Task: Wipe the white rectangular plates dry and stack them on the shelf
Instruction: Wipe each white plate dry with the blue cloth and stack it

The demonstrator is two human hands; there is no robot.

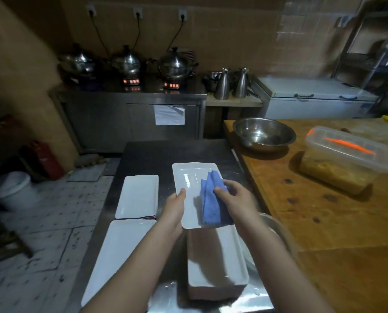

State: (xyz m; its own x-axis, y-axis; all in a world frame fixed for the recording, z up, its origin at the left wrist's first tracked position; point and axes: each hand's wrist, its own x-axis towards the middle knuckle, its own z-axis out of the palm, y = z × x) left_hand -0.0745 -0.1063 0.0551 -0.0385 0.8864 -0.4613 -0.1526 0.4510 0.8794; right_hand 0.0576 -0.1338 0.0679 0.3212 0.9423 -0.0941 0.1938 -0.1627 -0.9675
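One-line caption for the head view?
Left hand holds a white rectangular plate while the right hand presses a blue cloth on it.

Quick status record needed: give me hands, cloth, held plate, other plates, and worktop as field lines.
left hand: grips the held plate's left edge
right hand: presses the blue cloth onto the plate
blue cloth: folded, on the plate's right half
held plate: white, rectangular, lifted above the steel table
other plates: white stacks left and below the hands
steel table: dark, some droplets near

Both forearms reach forward, left hand (174, 207) gripping with thumb on top, right hand (236, 197) pressing palm-down.
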